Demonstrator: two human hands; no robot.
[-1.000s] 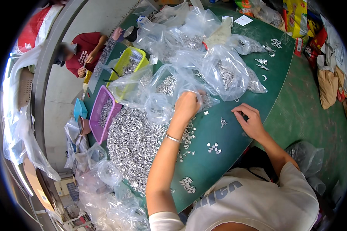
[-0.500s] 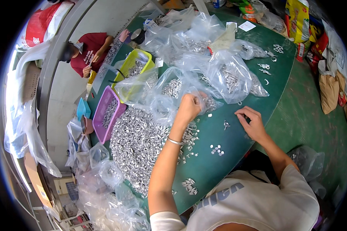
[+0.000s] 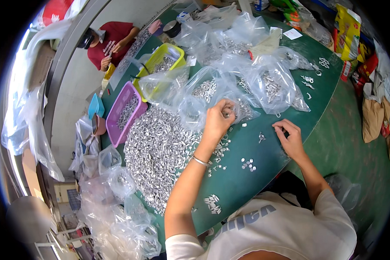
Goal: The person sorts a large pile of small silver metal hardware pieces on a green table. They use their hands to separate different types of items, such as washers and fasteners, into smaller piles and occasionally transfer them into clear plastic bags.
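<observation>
My left hand (image 3: 219,122) is closed, fingers curled in a pinch at the near edge of a clear plastic bag (image 3: 211,76) of small silvery metal pieces. Whatever lies between its fingertips is hidden. To its right, my right hand (image 3: 292,138) rests low over the green table with thumb and forefinger drawn together; I cannot make out anything in them. A small metal piece (image 3: 261,137) lies between my hands. Nearer me are a group of small round pieces (image 3: 248,164) and a little pile of elongated pieces (image 3: 212,204). A large heap of metal pieces (image 3: 154,151) spreads left of my left forearm.
A purple basket (image 3: 113,125) and a yellow-green basket (image 3: 177,53) hold more pieces. Several filled clear bags (image 3: 264,82) cover the table's far part. Sorted small pieces (image 3: 307,80) lie near the right edge. A person in a dark red shirt (image 3: 112,37) works across the table.
The whole view has shifted a little, so the table's things sit slightly farther right. Both my hands stay in nearly the same places over the table.
</observation>
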